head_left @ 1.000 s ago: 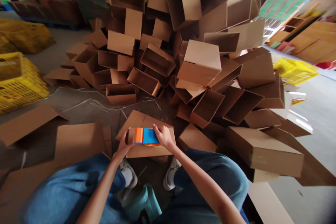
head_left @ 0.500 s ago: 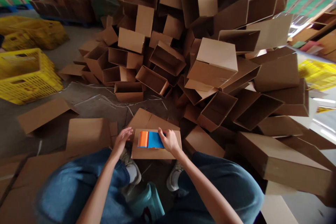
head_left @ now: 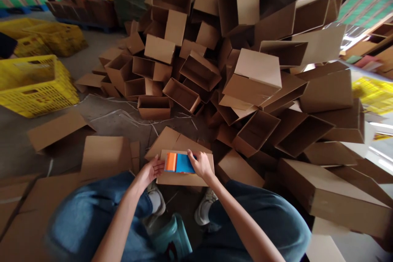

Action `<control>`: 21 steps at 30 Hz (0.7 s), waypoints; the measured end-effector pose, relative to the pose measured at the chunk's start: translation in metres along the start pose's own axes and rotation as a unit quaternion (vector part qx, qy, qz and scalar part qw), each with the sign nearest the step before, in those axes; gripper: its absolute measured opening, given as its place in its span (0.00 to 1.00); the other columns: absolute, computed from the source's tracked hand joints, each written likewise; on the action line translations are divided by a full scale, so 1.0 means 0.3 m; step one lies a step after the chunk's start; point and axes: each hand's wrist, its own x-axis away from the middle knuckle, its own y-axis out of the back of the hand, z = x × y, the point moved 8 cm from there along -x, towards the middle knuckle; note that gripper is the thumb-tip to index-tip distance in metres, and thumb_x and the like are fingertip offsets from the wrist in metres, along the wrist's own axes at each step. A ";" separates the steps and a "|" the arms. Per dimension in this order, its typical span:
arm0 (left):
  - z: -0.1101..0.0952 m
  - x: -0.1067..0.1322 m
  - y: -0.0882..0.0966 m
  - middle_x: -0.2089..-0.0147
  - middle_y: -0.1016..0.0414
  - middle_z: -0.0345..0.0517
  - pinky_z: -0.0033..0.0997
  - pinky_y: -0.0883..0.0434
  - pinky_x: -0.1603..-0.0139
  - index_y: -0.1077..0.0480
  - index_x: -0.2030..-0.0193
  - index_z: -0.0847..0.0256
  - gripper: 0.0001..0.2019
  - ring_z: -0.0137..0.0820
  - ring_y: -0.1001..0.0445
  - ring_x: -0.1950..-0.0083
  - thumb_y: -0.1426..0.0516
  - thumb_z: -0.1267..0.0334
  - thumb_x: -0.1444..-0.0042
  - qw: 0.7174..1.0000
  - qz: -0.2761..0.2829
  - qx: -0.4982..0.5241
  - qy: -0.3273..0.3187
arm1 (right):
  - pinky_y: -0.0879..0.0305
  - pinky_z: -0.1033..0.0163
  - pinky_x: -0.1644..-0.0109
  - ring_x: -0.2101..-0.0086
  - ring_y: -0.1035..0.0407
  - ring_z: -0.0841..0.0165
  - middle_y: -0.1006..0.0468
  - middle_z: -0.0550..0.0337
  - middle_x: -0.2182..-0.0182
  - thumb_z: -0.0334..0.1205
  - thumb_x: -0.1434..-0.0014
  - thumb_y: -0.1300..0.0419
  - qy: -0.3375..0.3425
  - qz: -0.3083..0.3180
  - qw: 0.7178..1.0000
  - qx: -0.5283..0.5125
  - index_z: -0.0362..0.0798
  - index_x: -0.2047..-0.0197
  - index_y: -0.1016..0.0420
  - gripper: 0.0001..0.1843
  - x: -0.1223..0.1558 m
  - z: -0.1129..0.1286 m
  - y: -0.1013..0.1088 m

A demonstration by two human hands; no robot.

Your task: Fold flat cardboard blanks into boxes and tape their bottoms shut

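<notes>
A flat cardboard box (head_left: 184, 178) lies on the floor between my knees. On top of it sits an orange and blue tape dispenser (head_left: 178, 162). My right hand (head_left: 201, 164) grips the dispenser's blue right end, fingers curled over it. My left hand (head_left: 150, 170) rests at the box's left edge, fingers stretched toward the dispenser's orange end. More flattened cardboard (head_left: 167, 141) lies just beyond the box.
A tall heap of open cardboard boxes (head_left: 245, 73) fills the middle and right. Yellow plastic crates (head_left: 33, 86) stand at the left. Flattened cartons (head_left: 106, 155) lie on the floor by my left knee. A teal bottle (head_left: 170, 237) stands between my feet.
The view shifted a little leftward. My left hand let go of the dispenser's orange end, drew off, then came back to the box's left edge. My right hand stayed on the dispenser.
</notes>
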 end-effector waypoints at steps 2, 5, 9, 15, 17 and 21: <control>0.002 0.011 -0.006 0.64 0.15 0.57 0.28 0.23 0.69 0.20 0.61 0.68 0.17 0.35 0.17 0.67 0.40 0.52 0.37 1.000 -0.007 0.011 0.019 | 0.57 0.61 0.73 0.82 0.51 0.72 0.41 0.61 0.86 0.63 0.34 0.59 0.005 0.000 1.000 -0.004 0.51 0.84 0.49 0.33 -0.001 0.004 0.000; -0.003 0.026 -0.024 0.66 0.15 0.53 0.24 0.26 0.72 0.20 0.63 0.66 0.11 0.32 0.18 0.69 0.37 0.58 0.39 1.000 -0.009 0.021 0.012 | 0.56 0.61 0.74 0.82 0.50 0.73 0.39 0.60 0.86 0.65 0.34 0.61 0.009 -0.001 1.000 -0.002 0.50 0.84 0.47 0.35 -0.001 0.007 0.000; -0.003 0.031 -0.039 0.71 0.17 0.50 0.21 0.29 0.74 0.21 0.66 0.65 0.06 0.28 0.21 0.74 0.34 0.63 0.43 0.999 -0.037 0.021 -0.001 | 0.54 0.62 0.73 0.81 0.45 0.72 0.35 0.58 0.85 0.65 0.32 0.62 0.016 0.004 1.000 0.015 0.49 0.84 0.41 0.37 0.003 0.012 -0.001; 0.003 0.033 -0.061 0.73 0.19 0.46 0.20 0.32 0.78 0.23 0.70 0.63 0.07 0.25 0.25 0.78 0.33 0.63 0.45 0.997 -0.042 0.060 0.009 | 0.53 0.62 0.72 0.80 0.41 0.72 0.33 0.57 0.84 0.63 0.31 0.62 0.013 0.010 0.999 0.038 0.48 0.83 0.39 0.37 0.003 0.010 -0.002; 0.004 0.038 -0.064 0.73 0.19 0.45 0.21 0.32 0.78 0.23 0.71 0.62 0.07 0.25 0.26 0.78 0.32 0.64 0.47 0.997 -0.041 0.065 0.013 | 0.54 0.62 0.72 0.80 0.41 0.72 0.33 0.57 0.84 0.63 0.31 0.62 0.012 0.011 0.999 0.043 0.48 0.83 0.40 0.37 0.002 0.009 -0.004; 0.004 0.043 -0.065 0.76 0.21 0.43 0.21 0.35 0.77 0.23 0.73 0.62 0.08 0.24 0.28 0.78 0.29 0.65 0.54 0.997 -0.050 0.060 0.009 | 0.54 0.62 0.71 0.80 0.41 0.72 0.32 0.57 0.84 0.60 0.30 0.59 0.012 0.013 0.999 0.048 0.48 0.83 0.39 0.36 0.001 0.008 -0.007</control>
